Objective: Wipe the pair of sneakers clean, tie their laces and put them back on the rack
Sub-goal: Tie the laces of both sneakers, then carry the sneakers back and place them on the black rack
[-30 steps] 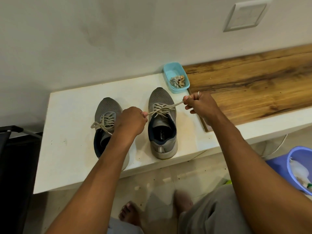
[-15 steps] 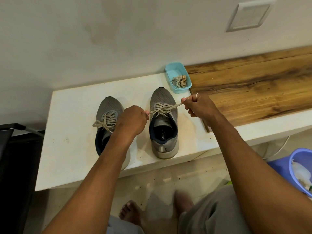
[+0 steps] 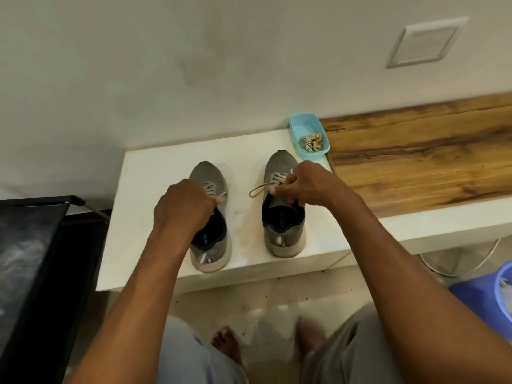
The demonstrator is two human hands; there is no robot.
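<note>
Two grey sneakers with dark linings stand side by side, toes to the wall, on a white bench (image 3: 155,176). My left hand (image 3: 184,207) is closed over the tongue and laces of the left sneaker (image 3: 214,245); a bit of lace pokes out by my thumb. My right hand (image 3: 303,184) is closed over the lace area of the right sneaker (image 3: 284,228), fingers curled into its opening. A lace loop (image 3: 257,190) sticks out to the left of that hand. Most of both shoes' laces are hidden under my hands.
A light blue tray (image 3: 294,126) with crumpled scraps sits behind the right sneaker, against a wooden top (image 3: 415,153). A black rack (image 3: 41,245) stands at the left, a blue bucket (image 3: 496,295) at the right. My bare feet (image 3: 227,345) are on the tiled floor.
Both hands were pulling the right sneaker's lace ends apart. My left hand has moved onto the left sneaker, and my right hand has come down onto the right sneaker's laces.
</note>
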